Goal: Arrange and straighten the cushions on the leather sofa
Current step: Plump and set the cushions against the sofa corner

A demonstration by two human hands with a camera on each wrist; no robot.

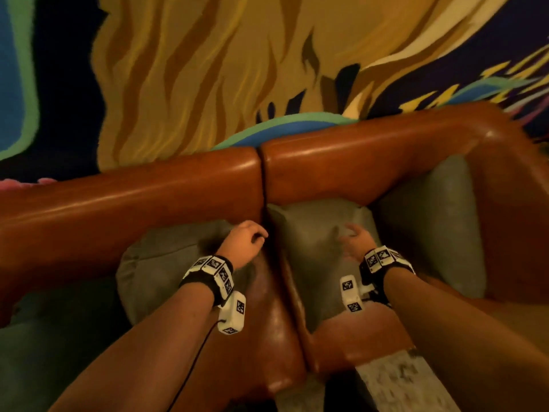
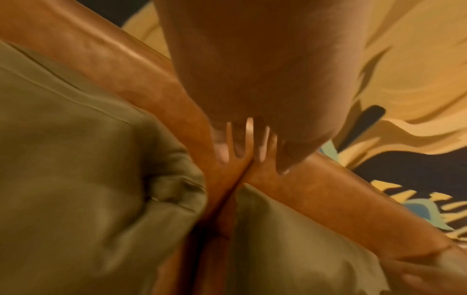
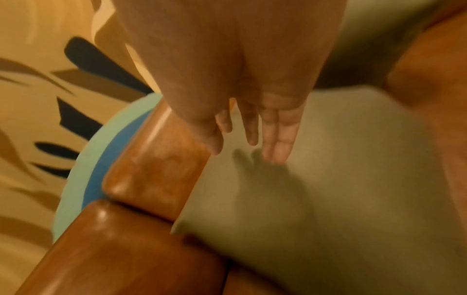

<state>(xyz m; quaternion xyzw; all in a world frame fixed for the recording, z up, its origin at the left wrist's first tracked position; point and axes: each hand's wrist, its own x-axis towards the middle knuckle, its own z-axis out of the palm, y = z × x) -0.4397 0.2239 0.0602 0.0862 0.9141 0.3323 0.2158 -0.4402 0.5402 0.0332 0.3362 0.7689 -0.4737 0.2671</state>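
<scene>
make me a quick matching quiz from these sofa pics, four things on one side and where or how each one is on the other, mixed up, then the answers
Things
1. left hand
2. right hand
3. middle cushion
4. right cushion

Descriptions
A. tucked into the sofa corner by the armrest
B. fingers straight, reaching over a grey-green cushion
C. fingers curled, at the seam between the two backrest sections
D. leaning on the backrest just right of the seam

Pairs: 1-C, 2-B, 3-D, 4-A
</scene>
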